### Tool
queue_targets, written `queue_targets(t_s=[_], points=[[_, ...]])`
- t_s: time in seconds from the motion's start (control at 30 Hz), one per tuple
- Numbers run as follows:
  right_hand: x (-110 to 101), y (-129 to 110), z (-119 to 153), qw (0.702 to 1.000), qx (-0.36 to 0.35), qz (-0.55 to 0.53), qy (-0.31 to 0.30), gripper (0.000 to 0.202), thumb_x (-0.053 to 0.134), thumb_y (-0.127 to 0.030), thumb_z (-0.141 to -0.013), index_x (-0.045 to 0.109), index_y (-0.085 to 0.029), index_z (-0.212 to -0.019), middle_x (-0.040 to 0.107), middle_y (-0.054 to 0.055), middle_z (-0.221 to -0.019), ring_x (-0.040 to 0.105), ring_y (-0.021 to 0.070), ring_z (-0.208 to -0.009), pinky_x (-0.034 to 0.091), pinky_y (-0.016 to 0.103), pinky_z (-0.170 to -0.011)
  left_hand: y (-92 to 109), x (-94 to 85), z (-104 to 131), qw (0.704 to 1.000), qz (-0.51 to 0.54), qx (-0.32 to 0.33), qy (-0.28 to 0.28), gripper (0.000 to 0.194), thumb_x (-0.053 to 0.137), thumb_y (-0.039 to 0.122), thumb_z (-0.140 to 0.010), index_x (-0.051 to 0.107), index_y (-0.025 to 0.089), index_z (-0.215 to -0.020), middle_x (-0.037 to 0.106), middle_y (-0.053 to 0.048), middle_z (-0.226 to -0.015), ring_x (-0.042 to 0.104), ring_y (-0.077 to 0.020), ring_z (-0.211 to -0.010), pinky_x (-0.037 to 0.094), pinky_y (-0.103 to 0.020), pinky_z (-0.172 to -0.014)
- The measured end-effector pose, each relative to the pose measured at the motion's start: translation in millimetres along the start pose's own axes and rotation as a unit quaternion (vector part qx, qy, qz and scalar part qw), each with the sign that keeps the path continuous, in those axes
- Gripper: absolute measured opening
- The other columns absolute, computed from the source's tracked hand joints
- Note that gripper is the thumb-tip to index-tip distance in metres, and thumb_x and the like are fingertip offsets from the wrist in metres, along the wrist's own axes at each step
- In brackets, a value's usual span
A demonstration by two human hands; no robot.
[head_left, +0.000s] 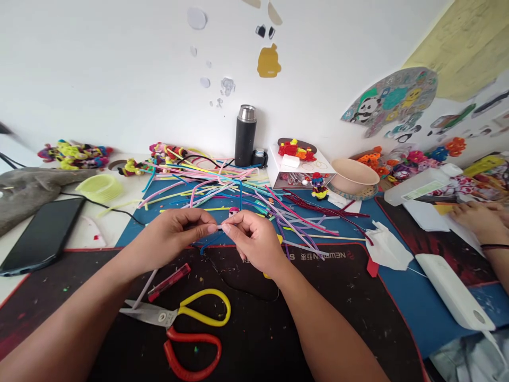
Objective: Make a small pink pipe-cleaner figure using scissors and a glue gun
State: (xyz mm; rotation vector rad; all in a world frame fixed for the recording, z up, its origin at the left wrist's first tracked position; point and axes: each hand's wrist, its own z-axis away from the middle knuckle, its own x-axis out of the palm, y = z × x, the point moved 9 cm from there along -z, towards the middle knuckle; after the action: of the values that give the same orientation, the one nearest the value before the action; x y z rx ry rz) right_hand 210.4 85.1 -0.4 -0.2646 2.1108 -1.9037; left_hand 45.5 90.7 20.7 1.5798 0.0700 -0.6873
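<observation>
My left hand point(175, 236) and my right hand point(254, 239) meet above the black mat point(254, 339), fingertips nearly touching. Both pinch a small pale piece point(220, 227) between thumb and forefinger; most of it is hidden by the fingers. Below my left hand lie open scissors point(162, 317) with one yellow and one red handle. A red cutter-like tool point(169, 281) rests above their blades, beside a pale lilac stem point(145, 289). Just behind my hands is a pile of colourful pipe cleaners point(222, 185).
A black flask point(245, 138) stands by the wall, with a white box point(298, 175) and a beige bowl point(353, 176) to its right. A phone point(42, 236) lies left. Crumpled tissue point(387, 245) and a white device point(453, 292) lie right, near another person's hand point(481, 220).
</observation>
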Motion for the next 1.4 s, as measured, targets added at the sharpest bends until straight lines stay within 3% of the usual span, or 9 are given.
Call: queue_targets(t_s=[0.33,0.7,1.0,1.4], points=[[-0.3,-1.0,0.1,1.0,-0.013,0.02,0.0,0.024,0.073,-0.044,-0.1,0.073,-0.021,-0.098,0.055,-0.008,-0.056,0.05,0.0103,-0.044,0.036,0.024,-0.047,-0.9,-0.1,1.5,1.0,-0.002,-0.002,-0.009,0.045,0.069,0.064,-0.099,0.081,0.021,-0.091,0.062,0.001,-0.075,0.05,-0.016,-0.07,0.039,-0.027,-0.064],[5.1,-1.2,-0.2,0.999,0.002,-0.033,-0.024,0.024,0.072,-0.042,-0.101,0.076,-0.02,-0.111,0.062,-0.007,-0.061,0.053,0.0091,-0.044,0.042,0.022,-0.046,1.8,2.6,2.6,0.999,0.003,-0.002,-0.04,0.043,0.067,0.061,-0.1,0.083,0.021,-0.093,0.062,0.001,-0.074,0.048,-0.0149,-0.068,0.039,-0.026,-0.062],[5.0,0.4,0.6,0.999,0.006,-0.024,-0.025,0.023,0.075,-0.044,-0.1,0.075,-0.021,-0.101,0.063,-0.006,-0.063,0.053,0.009,-0.043,0.039,0.023,-0.045,5.5,-0.2,1.2,0.999,0.0,0.002,-0.037,0.042,0.068,0.058,-0.098,0.082,0.02,-0.088,0.061,0.001,-0.074,0.05,-0.0149,-0.069,0.04,-0.024,-0.062],[0.1,-3.0,2.4,0.997,-0.005,0.071,-0.008,0.024,0.075,-0.044,-0.099,0.077,-0.021,-0.095,0.054,-0.007,-0.055,0.05,0.0115,-0.047,0.036,0.025,-0.051,3.6,-2.7,0.9,1.0,-0.01,0.007,-0.015,0.043,0.069,0.06,-0.097,0.081,0.02,-0.087,0.065,0.0,-0.075,0.053,-0.0163,-0.071,0.043,-0.026,-0.065]])
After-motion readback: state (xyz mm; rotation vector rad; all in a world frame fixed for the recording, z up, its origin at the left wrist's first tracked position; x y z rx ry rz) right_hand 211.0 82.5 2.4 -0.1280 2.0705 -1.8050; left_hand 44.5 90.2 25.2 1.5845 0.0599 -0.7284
